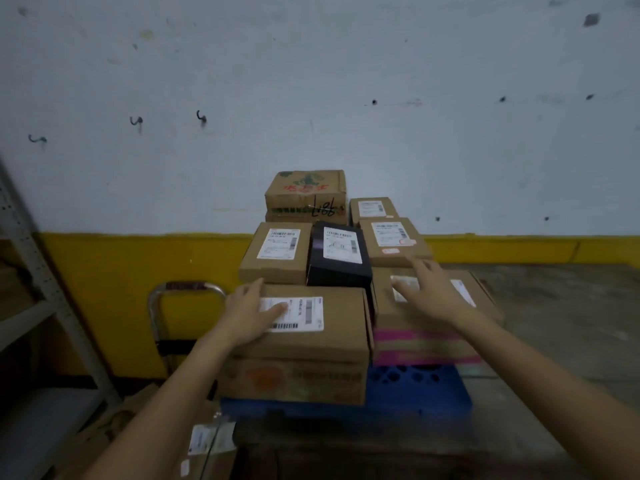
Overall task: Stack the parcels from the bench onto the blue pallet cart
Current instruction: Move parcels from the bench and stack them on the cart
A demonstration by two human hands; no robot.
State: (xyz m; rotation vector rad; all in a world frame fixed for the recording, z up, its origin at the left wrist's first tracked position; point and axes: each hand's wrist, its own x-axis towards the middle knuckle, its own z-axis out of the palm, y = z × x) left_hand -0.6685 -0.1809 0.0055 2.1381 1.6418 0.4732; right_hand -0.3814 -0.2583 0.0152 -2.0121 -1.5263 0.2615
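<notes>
Several parcels are stacked on the blue pallet cart (415,386) in front of me. My left hand (251,313) rests flat on the near-left brown labelled parcel (332,327), which lies on a larger brown box (294,379). My right hand (429,292) hovers with fingers spread over the near-right brown parcel (485,299), which lies on a pink-striped box (422,344); contact is unclear. Behind them sit a brown parcel (277,251), a black parcel (341,254) and two more brown ones (394,240), with a printed carton (306,192) at the back.
A metal cart handle (187,289) stands at the left of the stack. Grey metal shelving (31,289) is at the far left. A worn bench surface (561,306) runs along the right. Cardboard and a labelled packet (207,441) lie low at the left. A white-and-yellow wall is behind.
</notes>
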